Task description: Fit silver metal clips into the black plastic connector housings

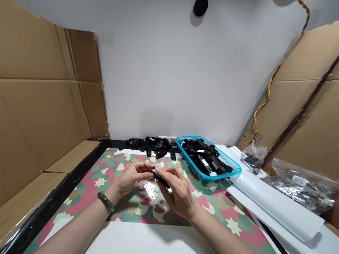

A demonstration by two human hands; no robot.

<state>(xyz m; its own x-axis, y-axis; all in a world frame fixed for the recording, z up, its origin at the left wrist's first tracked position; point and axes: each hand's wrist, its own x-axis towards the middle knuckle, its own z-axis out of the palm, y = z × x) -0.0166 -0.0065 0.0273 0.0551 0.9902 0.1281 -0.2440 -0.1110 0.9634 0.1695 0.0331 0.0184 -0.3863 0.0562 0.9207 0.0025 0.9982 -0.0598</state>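
Both hands meet over the middle of the patterned mat, around one small black plastic part [160, 178]. My left hand [134, 177] pinches its left end between thumb and fingers. My right hand [178, 190] is closed round its right side and hides much of it, so its exact kind does not show. Just below the hands lies a loose pile of small shiny metal pieces [148, 191]. A dark green bangle [106, 202] circles the left wrist.
Behind the hands is a heap of black plastic parts [155, 145]. A blue basket [235, 168] holding similar parts stands to its right. Farther right are rolled white sheets [277, 202] and a plastic bag of metal pieces [300, 190]. Cardboard walls [27, 52] flank both sides.
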